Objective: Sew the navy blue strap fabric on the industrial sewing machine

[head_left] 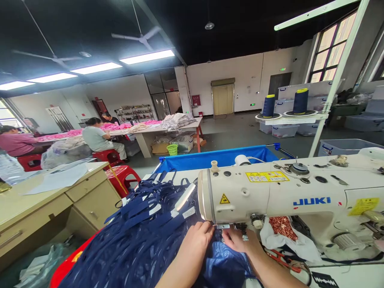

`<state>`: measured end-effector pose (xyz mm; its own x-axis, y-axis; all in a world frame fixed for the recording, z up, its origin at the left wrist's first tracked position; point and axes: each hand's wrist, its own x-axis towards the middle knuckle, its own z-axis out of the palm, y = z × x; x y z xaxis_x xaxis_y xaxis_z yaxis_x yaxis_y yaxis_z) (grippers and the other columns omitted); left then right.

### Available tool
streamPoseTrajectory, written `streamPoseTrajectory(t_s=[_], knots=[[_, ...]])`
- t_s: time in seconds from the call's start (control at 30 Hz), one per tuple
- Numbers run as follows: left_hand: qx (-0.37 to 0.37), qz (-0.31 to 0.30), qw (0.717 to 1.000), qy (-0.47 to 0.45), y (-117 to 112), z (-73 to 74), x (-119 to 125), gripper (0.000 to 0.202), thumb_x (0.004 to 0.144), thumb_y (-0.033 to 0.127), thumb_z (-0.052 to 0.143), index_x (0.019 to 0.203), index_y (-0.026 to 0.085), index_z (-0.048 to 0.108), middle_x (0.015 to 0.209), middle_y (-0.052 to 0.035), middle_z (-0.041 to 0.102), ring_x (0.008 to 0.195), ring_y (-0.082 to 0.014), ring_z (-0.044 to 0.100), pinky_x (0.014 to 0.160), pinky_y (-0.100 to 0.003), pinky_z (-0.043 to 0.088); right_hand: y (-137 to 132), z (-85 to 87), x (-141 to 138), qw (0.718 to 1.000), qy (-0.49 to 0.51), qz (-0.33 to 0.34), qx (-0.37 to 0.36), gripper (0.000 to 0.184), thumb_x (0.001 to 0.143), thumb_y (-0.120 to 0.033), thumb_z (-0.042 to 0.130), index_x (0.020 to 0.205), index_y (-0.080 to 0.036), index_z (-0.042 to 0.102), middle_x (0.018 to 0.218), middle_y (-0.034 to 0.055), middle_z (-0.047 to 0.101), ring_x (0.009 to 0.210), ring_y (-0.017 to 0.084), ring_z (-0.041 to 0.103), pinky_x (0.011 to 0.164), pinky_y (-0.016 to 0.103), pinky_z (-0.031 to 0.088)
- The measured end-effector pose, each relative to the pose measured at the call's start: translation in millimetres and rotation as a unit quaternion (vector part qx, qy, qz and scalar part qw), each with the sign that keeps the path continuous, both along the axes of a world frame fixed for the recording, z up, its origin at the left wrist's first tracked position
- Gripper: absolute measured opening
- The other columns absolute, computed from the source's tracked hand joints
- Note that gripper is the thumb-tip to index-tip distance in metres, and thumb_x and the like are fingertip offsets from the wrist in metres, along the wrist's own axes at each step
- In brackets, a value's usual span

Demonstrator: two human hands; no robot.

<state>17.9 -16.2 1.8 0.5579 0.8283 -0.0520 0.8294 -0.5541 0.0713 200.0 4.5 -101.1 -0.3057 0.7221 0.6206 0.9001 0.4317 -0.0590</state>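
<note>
Both my hands rest on navy blue fabric [223, 262] under the head of a cream JUKI sewing machine [288, 196]. My left hand [196, 238] lies on the cloth just left of the needle area, fingers curled down onto it. My right hand [240, 240] pinches the cloth right below the presser foot [223, 227]. A big heap of navy blue straps and pieces [144, 236] lies to the left of my hands, with small white labels showing.
Two navy thread cones [300, 101] stand on a rack behind the machine. A blue bin [216, 159] sits beyond it. A wooden desk [45, 200] and red stools [123, 176] are at left. Other people sit at a far table with pink fabric [60, 135].
</note>
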Motion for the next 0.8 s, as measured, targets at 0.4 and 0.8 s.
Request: streamPoseTrajectory(t_s=[0.4, 0.8], knots=[[0.000, 0.052, 0.996, 0.075, -2.6, 11.4, -16.7, 0.055, 0.087, 0.000, 0.038, 0.136, 0.022, 0.052, 0.130, -0.0104, 0.057, 0.117, -0.0293, 0.050, 0.095, -0.043, 0.044, 14.5, 59.4, 82.0, 0.994, 0.036, -0.100, 0.014, 0.049, 0.084, -0.007, 0.035, 0.118, -0.023, 0.066, 0.109, 0.0102, 0.071, 0.103, 0.030, 0.064, 0.090, 0.044, 0.050], [-0.043, 0.017, 0.996, -0.080, -24.7, 35.9, -7.3, 0.040, 0.099, 0.043, 0.038, 0.130, 0.024, 0.056, 0.139, -0.0107, 0.051, 0.130, -0.0315, 0.042, 0.110, -0.059, 0.025, 30.7, 57.1, 120.2, 0.980, 0.070, -0.179, 0.051, 0.058, 0.084, -0.017, 0.031, 0.140, -0.015, 0.045, 0.146, 0.0119, 0.042, 0.137, 0.033, 0.032, 0.113, 0.054, 0.023]])
